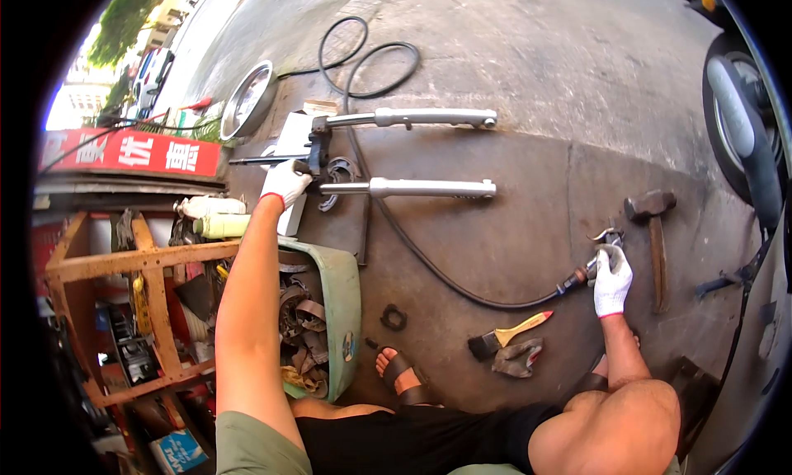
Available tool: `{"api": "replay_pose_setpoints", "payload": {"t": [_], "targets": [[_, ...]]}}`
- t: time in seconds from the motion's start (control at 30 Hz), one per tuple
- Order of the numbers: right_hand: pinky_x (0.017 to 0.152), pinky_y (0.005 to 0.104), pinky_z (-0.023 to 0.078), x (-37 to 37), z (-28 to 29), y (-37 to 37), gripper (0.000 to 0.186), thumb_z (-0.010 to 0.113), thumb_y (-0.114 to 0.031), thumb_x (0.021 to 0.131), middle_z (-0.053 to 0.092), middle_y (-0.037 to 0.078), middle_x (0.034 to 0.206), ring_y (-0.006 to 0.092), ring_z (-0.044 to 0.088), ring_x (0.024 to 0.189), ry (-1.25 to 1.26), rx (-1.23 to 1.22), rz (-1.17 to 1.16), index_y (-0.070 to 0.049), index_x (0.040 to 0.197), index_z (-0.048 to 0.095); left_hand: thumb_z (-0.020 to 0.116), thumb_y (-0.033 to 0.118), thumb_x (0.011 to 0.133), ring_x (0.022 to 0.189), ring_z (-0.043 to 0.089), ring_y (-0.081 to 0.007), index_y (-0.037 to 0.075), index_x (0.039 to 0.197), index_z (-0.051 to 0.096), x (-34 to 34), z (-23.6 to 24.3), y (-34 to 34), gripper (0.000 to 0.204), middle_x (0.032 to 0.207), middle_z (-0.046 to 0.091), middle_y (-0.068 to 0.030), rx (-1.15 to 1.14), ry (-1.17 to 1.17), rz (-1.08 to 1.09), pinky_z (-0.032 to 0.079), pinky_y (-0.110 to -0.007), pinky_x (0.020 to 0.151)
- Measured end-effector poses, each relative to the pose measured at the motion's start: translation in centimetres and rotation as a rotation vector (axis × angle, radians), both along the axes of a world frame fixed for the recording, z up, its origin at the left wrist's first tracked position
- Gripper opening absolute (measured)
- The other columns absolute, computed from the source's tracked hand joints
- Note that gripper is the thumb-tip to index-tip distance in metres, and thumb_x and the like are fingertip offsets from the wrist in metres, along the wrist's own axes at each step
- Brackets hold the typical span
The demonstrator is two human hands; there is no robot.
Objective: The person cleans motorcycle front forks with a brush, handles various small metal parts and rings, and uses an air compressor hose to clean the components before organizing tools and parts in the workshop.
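A scooter front fork [433, 117] lies on the ground with two silver legs pointing right and its steering stem pointing left. White-gloved, my left hand [286, 182] closes on the fork's dark clamp near the stem; a curved metal ring [337, 182] sits just beside it. Far to the right, my right hand [612, 279], also gloved, has its fingers round a metal air tool [610, 235], whose tip sticks out beyond them. A black air hose [445, 285] joins the tool and runs back under the fork legs. The tool's grip is mostly hidden by the glove.
Right of my right hand lies a hammer [657, 252]. A paint brush [516, 331] and grey rag [518, 358] lie nearer me. A green bin [342, 326] of old parts and a wooden rack [153, 265] stand left. A metal basin [249, 100] and vehicle wheel [734, 120] flank the floor.
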State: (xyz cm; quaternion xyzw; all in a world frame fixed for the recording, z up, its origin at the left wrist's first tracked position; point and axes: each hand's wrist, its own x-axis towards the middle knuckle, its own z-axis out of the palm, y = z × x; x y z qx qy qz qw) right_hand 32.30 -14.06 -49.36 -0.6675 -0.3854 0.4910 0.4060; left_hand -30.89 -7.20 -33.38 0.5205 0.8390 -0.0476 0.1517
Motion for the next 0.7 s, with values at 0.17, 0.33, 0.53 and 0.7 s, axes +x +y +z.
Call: {"api": "replay_pose_setpoints", "payload": {"t": [0.17, 0.33, 0.53, 0.7], "targets": [[0.047, 0.021, 0.047, 0.3, 0.2, 0.0, 0.012, 0.059, -0.011, 0.099, 0.061, -0.001, 0.081, 0.0048, 0.056, 0.061, 0.048, 0.0, -0.007, -0.003, 0.107, 0.064, 0.067, 0.019, 0.083, 0.09, 0.07, -0.0266, 0.001, 0.108, 0.071, 0.9, -0.4, -0.1, 0.031, 0.097, 0.074, -0.0179, 0.049, -0.019, 0.044, 0.054, -0.036, 0.087], [0.051, 0.0236, 0.049, 1.3, -1.5, -1.4, 0.026, 0.056, -0.002, 0.097, 0.062, 0.004, 0.097, 0.0073, 0.058, 0.066, 0.084, 0.064, -0.098, -0.004, 0.123, 0.053, 0.066, 0.021, 0.084, 0.092, 0.069, -0.031, 0.0, 0.109, 0.069, 0.7, -0.9, -0.5, 0.032, 0.097, 0.072, -0.0197, 0.075, 0.03, -0.02, 0.052, -0.038, 0.089], [0.076, 0.0331, 0.056, 2.2, -2.2, -1.7, 0.058, 0.068, -0.012, 0.091, 0.061, 0.013, 0.107, 0.0239, 0.067, 0.086, -0.182, -0.041, -0.13, 0.0, 0.141, 0.04, 0.067, 0.02, 0.083, 0.097, 0.068, -0.0336, 0.003, 0.107, 0.07, 0.3, -0.7, -0.2, 0.03, 0.104, 0.071, -0.0205, 0.066, 0.112, -0.069, 0.052, -0.039, 0.089], [0.095, 0.0472, 0.052, -4.9, 5.3, 1.6, 0.098, 0.075, -0.028, 0.077, 0.045, 0.029, 0.134, 0.0443, 0.06, 0.11, -0.823, -0.225, 0.262, 0.002, 0.152, 0.019, 0.067, 0.031, 0.083, 0.116, 0.06, -0.0351, 0.011, 0.111, 0.07, 0.7, 1.6, -2.9, 0.034, 0.118, 0.068, -0.0166, -0.005, 0.165, 0.094, 0.045, -0.043, 0.102]]}}
